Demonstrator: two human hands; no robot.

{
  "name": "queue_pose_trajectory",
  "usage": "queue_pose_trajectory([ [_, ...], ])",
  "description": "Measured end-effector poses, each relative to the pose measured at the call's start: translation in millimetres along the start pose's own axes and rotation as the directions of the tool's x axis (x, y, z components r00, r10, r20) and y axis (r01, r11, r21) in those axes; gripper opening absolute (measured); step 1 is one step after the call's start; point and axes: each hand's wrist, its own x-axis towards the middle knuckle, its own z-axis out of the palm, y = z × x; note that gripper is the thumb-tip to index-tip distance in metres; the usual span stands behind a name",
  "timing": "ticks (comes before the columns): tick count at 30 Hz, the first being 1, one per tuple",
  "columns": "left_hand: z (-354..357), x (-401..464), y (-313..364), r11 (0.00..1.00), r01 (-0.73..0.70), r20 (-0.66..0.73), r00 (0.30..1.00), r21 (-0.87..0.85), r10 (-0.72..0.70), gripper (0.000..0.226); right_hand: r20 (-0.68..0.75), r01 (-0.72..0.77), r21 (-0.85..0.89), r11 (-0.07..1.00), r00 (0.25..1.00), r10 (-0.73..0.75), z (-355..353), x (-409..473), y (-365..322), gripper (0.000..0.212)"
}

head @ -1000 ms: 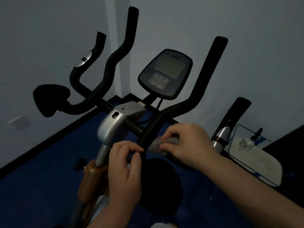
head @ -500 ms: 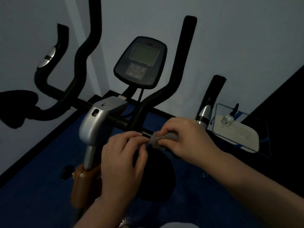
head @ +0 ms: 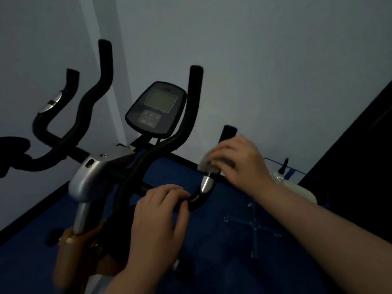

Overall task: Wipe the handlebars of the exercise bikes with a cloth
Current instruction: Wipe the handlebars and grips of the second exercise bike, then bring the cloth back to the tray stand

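From the head camera, our right hand (head: 237, 161) curls round the grey cloth (head: 206, 165), pressed on the handlebar (head: 197, 196) where its grip rises away from us. Our left hand (head: 163, 211) wraps the bar's lower bend, seemingly steadying. The stroke runs upward; right is nearer.

You are looking at a dim, bluish, underexposed picture. The wall (head: 254, 60) is the brightest surface, with soft light on it and no hard glare. Small highlights sit on the silver stem cover (head: 93, 177) and the console screen (head: 160, 100). The black handlebars (head: 191, 115) read as near silhouettes. Your right hand (head: 237, 162) and the cloth (head: 204, 164) are smeared by motion blur. Straight lines bow toward the frame edges.
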Motion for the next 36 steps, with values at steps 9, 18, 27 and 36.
queue_pose_trajectory([
  [9,24.0,4.5,44.6,0.997,0.033,-0.119,0.992,-0.064,-0.041,0.022,-0.065,-0.361,0.206,0.910,0.922,0.381,-20.0,-42.1,23.6,0.010],
  [18,151.1,-35.2,85.8,0.994,0.081,0.327,0.943,-0.074,-0.053,0.014,0.297,-0.761,0.110,0.640,0.639,0.709,-49.6,-201.1,82.8,0.020],
  [27,248.4,-21.8,118.0,0.999,0.025,0.692,0.721,0.041,-0.047,0.019,0.292,-0.914,0.034,0.405,0.396,0.870,-54.5,-282.1,112.5,0.018],
  [36,332.1,21.0,118.8,0.998,-0.040,0.822,0.569,0.045,-0.014,0.020,0.279,-0.963,-0.093,0.252,0.218,0.935,-30.9,-297.9,164.6,0.014],
])
